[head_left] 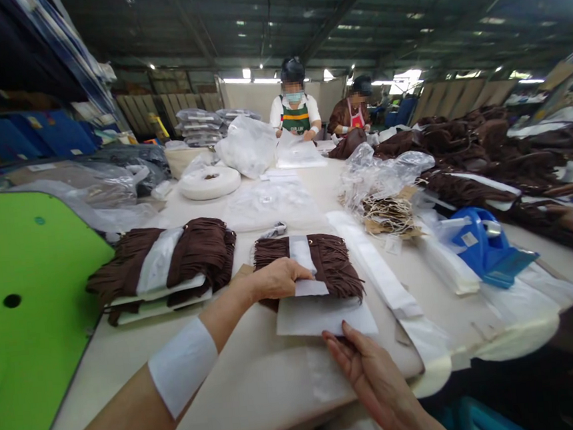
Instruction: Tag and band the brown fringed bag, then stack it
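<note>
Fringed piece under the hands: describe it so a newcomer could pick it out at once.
On the long cream table, look at the near middle. The brown fringed piece lies singly on a white sheet with the left hand on it, unlike the stacked pile beside it.

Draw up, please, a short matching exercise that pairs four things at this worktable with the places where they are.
Things:
1. left hand
2. right hand
3. blue plastic tool
4. white tape roll

Places:
A. at the near edge of the white sheet
B. far across the table, left of a white bag
C. on the brown fringed piece
D. on the table's right part

Pairs: 1-C, 2-A, 3-D, 4-B.
</note>
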`<state>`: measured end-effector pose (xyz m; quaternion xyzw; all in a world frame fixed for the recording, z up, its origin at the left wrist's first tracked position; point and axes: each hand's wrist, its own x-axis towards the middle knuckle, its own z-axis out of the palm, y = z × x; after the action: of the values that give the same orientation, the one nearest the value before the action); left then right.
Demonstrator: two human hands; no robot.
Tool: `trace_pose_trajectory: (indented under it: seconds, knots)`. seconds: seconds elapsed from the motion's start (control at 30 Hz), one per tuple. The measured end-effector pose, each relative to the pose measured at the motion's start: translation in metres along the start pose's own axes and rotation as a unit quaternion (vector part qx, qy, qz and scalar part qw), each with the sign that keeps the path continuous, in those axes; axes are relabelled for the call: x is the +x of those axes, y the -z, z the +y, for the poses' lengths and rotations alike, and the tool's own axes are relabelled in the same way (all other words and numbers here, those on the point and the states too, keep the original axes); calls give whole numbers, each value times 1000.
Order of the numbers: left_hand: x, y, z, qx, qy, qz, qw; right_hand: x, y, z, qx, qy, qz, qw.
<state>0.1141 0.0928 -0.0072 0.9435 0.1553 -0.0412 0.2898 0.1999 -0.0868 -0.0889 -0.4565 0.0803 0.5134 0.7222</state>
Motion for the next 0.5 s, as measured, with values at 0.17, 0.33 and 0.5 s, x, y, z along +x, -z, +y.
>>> trace_pose_trajectory:
  seconds: [0.17,0.33,0.5]
  knots:
    - [-5,1,8,0,13,5,1000,15,-15,6,-19,0,-21,1000]
    - [-4,-6,2,11,-16,12,1000,27,-19,9,-51,16,-35,998]
    - [-8,-27,-5,73,-65,77,992,34,-19,10,-117,47,-57,990]
